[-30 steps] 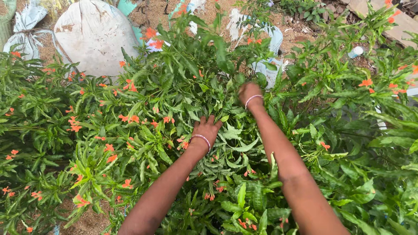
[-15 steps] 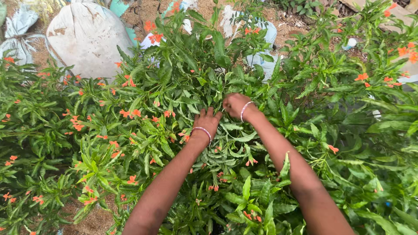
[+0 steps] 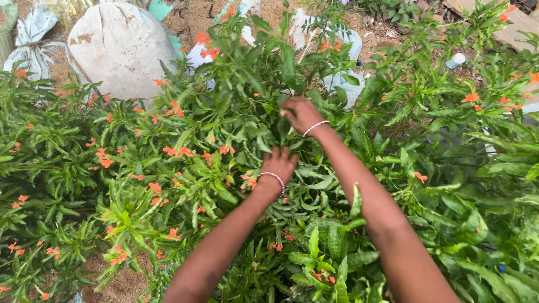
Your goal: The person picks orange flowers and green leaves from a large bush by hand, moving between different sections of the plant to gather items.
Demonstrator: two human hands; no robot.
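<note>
Both arms reach forward into a dense shrub (image 3: 247,129) of narrow green leaves dotted with small orange flowers (image 3: 175,150).

Left hand (image 3: 278,164): buried fingers-first in the foliage near the centre of the bush, with a pale bangle (image 3: 273,178) at the wrist. The fingers are curled down among the leaves. Whether they grip a stem or merely press the growth aside cannot be told, as the fingertips are hidden. The placement reads as a steadying or parting hold, keeping the leaves low so the farther branches are exposed.

Right hand (image 3: 300,114): farther in and slightly right of the left, with a white bangle (image 3: 315,127) at the wrist. The fingers are drawn together on a leafy sprig (image 3: 285,90) that rises from the middle of the bush. It appears to be pinching the sprig, though the contact point is partly masked by leaves.

Surroundings: the shrub fills the frame from the left edge to the right. Flowers cluster thickest at near left. Beyond the bush, on sandy ground (image 3: 193,17), a large pale sack (image 3: 120,50) lies at far left, with a smaller tied bag (image 3: 31,47) beside it. Scraps of pale blue plastic (image 3: 345,78) show through the branches at far centre. A small white container (image 3: 457,59) rests at far right.
</note>
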